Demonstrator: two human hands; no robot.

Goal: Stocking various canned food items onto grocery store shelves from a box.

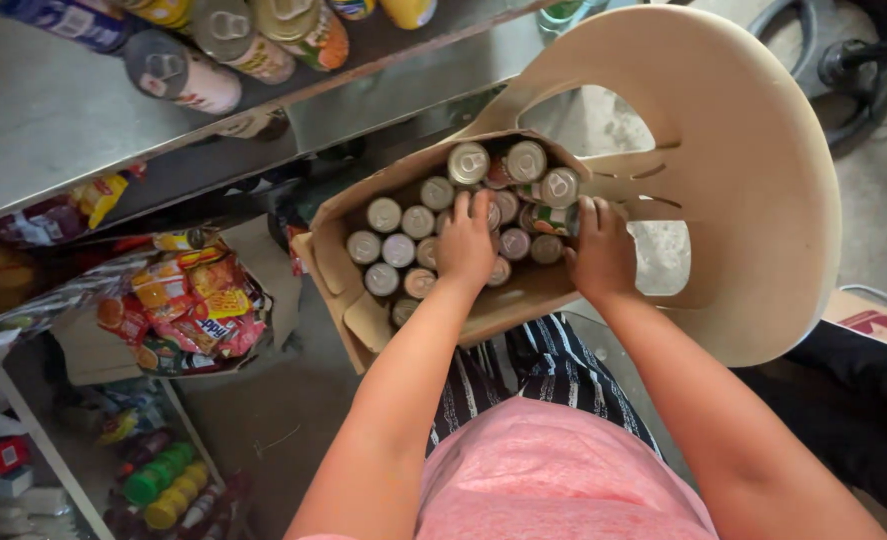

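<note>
Open brown cardboard box of silver-topped cans at centre on a beige chair, colourful labelled cans on the far-left shelf, red and yellow snack packets at left, green and yellow bottles near left, cardboard box corner with red print at right

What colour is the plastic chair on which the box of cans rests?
The plastic chair is beige, a pale tan; it shows best in the head view.

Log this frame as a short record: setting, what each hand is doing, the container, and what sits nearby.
setting: shop aisle, seen from above
left hand: reaching into the cardboard box, on the cans
right hand: at the box's right end
box support: beige plastic chair
nearby: shelf cans, snack packets
</note>
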